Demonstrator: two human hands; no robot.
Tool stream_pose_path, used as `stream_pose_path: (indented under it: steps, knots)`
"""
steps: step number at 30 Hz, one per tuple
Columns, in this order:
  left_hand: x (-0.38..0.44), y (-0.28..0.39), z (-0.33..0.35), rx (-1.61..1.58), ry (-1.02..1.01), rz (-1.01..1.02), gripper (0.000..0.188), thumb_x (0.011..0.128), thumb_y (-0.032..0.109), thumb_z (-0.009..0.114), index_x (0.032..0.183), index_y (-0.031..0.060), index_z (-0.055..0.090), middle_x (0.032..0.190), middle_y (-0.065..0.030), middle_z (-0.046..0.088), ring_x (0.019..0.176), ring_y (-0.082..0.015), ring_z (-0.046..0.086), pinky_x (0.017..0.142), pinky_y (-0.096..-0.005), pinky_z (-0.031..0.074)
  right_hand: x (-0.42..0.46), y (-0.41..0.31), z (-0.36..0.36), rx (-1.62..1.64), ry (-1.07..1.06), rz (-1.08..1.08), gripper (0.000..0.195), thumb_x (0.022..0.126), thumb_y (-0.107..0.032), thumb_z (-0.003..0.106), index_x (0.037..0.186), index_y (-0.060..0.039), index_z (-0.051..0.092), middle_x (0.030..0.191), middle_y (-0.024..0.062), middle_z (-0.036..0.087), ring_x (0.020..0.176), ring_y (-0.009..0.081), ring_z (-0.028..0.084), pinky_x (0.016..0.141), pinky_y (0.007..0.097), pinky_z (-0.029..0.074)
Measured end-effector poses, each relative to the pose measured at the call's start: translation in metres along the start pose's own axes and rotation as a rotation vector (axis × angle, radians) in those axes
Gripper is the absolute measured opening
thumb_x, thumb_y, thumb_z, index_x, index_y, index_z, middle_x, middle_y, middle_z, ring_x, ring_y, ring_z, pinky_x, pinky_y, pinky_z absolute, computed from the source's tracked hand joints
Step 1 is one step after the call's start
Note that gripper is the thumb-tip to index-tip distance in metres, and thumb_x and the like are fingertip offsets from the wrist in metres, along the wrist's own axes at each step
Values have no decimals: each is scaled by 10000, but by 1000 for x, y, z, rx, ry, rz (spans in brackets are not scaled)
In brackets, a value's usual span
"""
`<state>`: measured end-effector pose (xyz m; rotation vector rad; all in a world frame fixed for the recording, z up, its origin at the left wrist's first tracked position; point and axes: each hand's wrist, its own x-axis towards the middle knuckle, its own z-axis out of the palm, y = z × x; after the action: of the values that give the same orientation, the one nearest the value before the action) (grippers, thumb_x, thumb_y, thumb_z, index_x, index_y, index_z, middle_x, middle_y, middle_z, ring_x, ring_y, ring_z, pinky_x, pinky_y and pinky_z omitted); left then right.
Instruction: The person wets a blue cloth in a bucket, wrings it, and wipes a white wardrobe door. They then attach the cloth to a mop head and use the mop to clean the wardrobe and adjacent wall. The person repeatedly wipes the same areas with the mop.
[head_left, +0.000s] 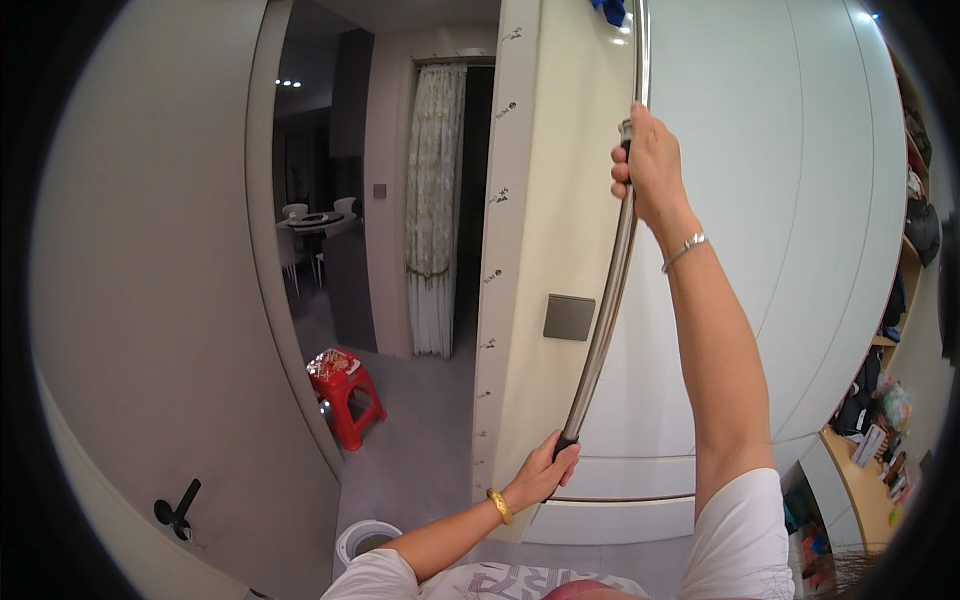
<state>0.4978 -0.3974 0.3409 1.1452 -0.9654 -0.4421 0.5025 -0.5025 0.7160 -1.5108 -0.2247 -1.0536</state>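
A long metal telescopic pole (616, 277) runs up in front of me, slightly tilted, and leaves the top of the view. My left hand (545, 469) grips its black lower handle. Higher up, my right hand (651, 165) is closed around the pole at a dark collar. A piece of blue cloth (611, 10) shows beside the pole at the top edge; how it is attached is out of view. Behind the pole are a cream wall with a grey switch plate (569, 317) and tall white cabinet doors (727, 300).
An open door with a black handle (180, 508) stands at the left. Beyond the doorway are a red plastic stool (351, 401), a lace curtain (435, 210) and a round table (319, 220). A bucket (367, 538) is low at left; a cluttered wooden shelf (859, 480) lies at right.
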Motion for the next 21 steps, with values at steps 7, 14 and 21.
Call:
stream_pose_path:
  steps: [7,14,21]
  knots:
    - [-4,32,14,-117,-4,-4,283,1017,323,428,950,49,436,707,-8,477,535,-69,449,482,-223,397,13,-27,23,-265,-38,-60,347,984,-407,395,888,-73,391,687,31,432,483,91,390,393,258,378]
    - [-12,49,28,-167,-1,-38,244,1024,285,404,956,51,417,723,-25,472,543,-79,450,491,-232,414,15,-40,31,-323,-81,-96,351,987,-383,392,886,-47,398,685,44,438,494,110,419,393,277,396]
    - [-38,51,25,-49,126,-73,202,1018,242,408,943,54,406,722,-35,472,539,-86,446,486,-242,413,5,-31,44,-258,-106,-55,329,984,-356,391,886,-42,403,678,46,442,491,116,424,389,274,393]
